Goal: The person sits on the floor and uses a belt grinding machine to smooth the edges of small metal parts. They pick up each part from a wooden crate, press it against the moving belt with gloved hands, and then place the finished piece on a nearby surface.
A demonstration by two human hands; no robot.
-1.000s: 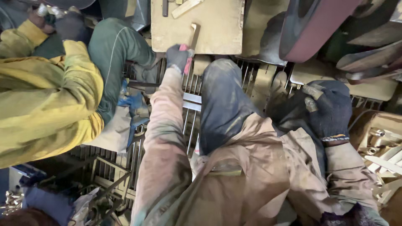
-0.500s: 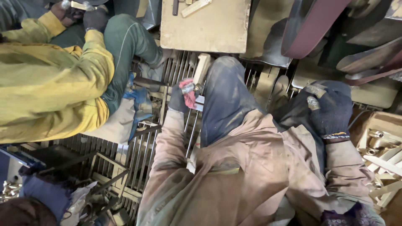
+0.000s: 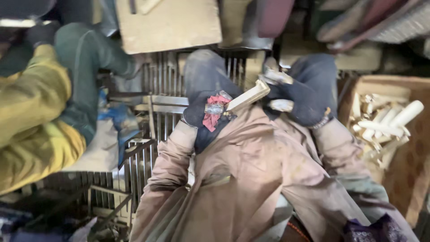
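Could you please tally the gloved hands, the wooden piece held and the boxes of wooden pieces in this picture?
Gloved hands: 2, the left hand and right hand
Pale wooden piece held: 1
Cardboard box of pale wooden pieces: 1
Total: 4

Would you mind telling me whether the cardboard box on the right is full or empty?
Partly full: the cardboard box holds a loose heap of pale wooden pieces at its near end. The blur hides how deep the pile goes.
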